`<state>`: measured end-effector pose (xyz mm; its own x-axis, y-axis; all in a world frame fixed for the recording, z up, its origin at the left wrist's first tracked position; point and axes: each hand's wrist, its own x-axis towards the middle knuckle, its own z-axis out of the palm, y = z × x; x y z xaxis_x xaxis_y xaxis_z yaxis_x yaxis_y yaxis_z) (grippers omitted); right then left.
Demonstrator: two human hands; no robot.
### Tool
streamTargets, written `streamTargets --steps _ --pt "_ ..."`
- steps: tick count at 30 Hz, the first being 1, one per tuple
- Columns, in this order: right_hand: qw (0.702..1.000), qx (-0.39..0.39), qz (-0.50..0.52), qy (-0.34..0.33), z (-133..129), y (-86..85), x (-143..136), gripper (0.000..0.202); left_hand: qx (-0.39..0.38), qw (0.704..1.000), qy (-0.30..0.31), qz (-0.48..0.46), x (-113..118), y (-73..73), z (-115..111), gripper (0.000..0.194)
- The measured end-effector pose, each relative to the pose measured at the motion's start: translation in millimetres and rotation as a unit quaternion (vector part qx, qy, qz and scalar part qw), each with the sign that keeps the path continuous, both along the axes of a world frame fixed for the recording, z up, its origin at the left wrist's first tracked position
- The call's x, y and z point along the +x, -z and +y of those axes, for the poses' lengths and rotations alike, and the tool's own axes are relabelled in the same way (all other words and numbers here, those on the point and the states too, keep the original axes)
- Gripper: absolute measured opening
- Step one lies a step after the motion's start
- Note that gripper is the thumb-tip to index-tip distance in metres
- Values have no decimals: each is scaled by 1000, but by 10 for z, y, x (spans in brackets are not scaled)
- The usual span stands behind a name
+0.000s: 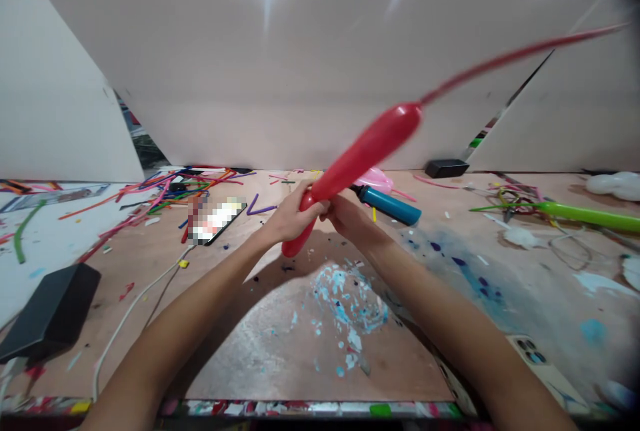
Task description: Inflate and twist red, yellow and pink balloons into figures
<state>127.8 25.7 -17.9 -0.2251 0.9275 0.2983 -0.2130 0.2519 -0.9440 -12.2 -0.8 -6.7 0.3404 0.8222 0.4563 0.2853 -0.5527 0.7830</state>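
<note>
A long red balloon point(367, 151) slants up to the right above the table, partly inflated, with a thin uninflated tail reaching toward the upper right. My left hand point(295, 211) is wrapped round its lower part, and a short inflated section sticks out below the fingers. Close against it, my right hand point(343, 212) has its fingers pinched together at the balloon's side; what lies between those fingertips is too small to make out. Behind my right hand, a blue hand pump point(390, 206) lies on the table.
Uninflated balloons point(165, 201) are strewn at the left, near a lit phone point(217, 221) on a cable. A black box point(53, 311) stands front left. A green balloon point(590, 216) lies right; another phone point(545, 368) is beside my right forearm. White panels point(300, 71) stand behind.
</note>
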Motion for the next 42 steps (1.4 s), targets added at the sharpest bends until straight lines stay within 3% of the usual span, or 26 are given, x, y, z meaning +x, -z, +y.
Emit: streamTargets --steps 2,4,8,11,14,20,25,29,32,39,42 --pt "999 26 -13 35 -19 0 -34 20 -21 999 14 -48 29 35 23 38" --pt "988 93 -53 111 -35 8 -43 21 -23 996 16 -82 58 75 52 40" --pt "921 235 -192 244 -29 77 -3 15 14 994 -23 -109 121 146 88 37" --pt "870 275 -311 267 -8 98 45 11 33 994 -47 -95 151 176 87 35" --pt "850 267 -367 267 -19 43 61 13 51 994 -67 -75 146 183 83 34" --pt "934 168 -280 145 -125 -87 -23 24 94 990 -94 -50 72 150 114 35" --pt "957 129 -231 118 -194 -134 -68 17 194 967 -159 43 8 102 105 40" --pt "990 -47 -133 5 -233 -192 -78 20 286 916 -244 140 -61 71 77 42" --pt "986 -137 -51 -75 -220 -204 -74 22 312 903 -251 154 -116 28 71 36" --pt "998 -65 4 -25 -131 -170 -70 29 289 928 -213 98 -146 -73 50 29" --pt "998 31 -18 57 -134 -149 -85 31 236 958 -158 19 -84 -88 8 26"
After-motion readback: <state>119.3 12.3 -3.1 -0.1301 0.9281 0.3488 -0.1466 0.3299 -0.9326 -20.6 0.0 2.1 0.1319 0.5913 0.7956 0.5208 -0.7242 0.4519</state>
